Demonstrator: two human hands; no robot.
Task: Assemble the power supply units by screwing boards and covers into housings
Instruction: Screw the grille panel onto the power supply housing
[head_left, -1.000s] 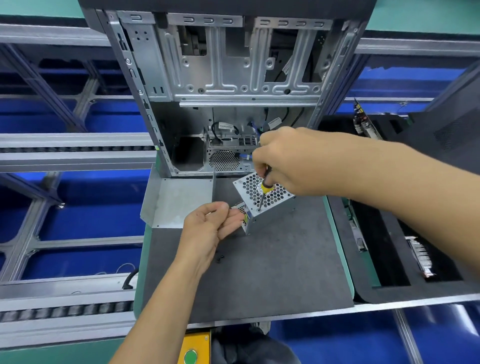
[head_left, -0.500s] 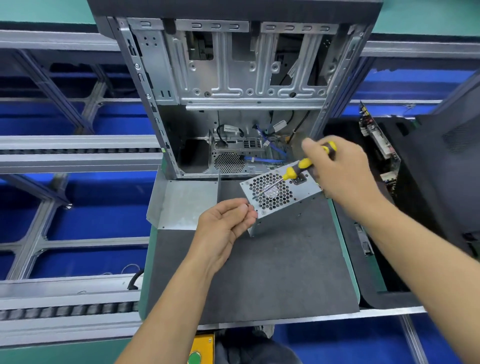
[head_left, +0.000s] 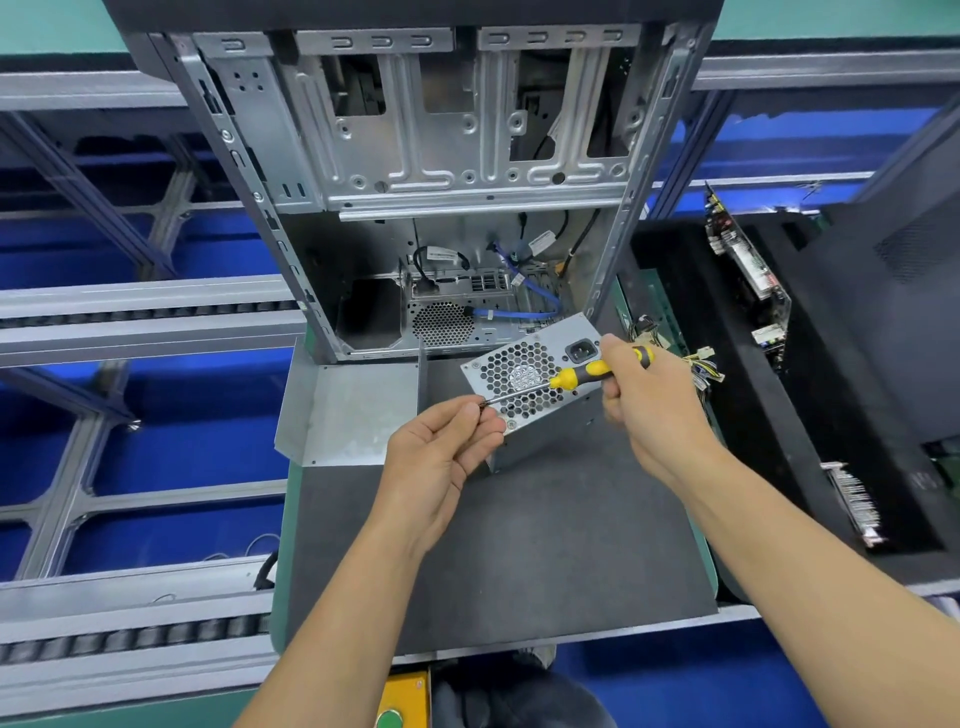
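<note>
Both bare forearms reach in from the bottom edge. The left hand (head_left: 441, 452) is raised palm-up, its thumb and forefinger pinched together at the tip of the thin steel shaft of a yellow-and-black-handled screwdriver (head_left: 576, 375). The right hand (head_left: 649, 410) is curled round that handle, knuckles toward the camera, wrist bent slightly inward.

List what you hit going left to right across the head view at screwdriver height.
Conveyor rail → metal plate → left hand → screwdriver → right hand → wire bundle → circuit board.
</note>
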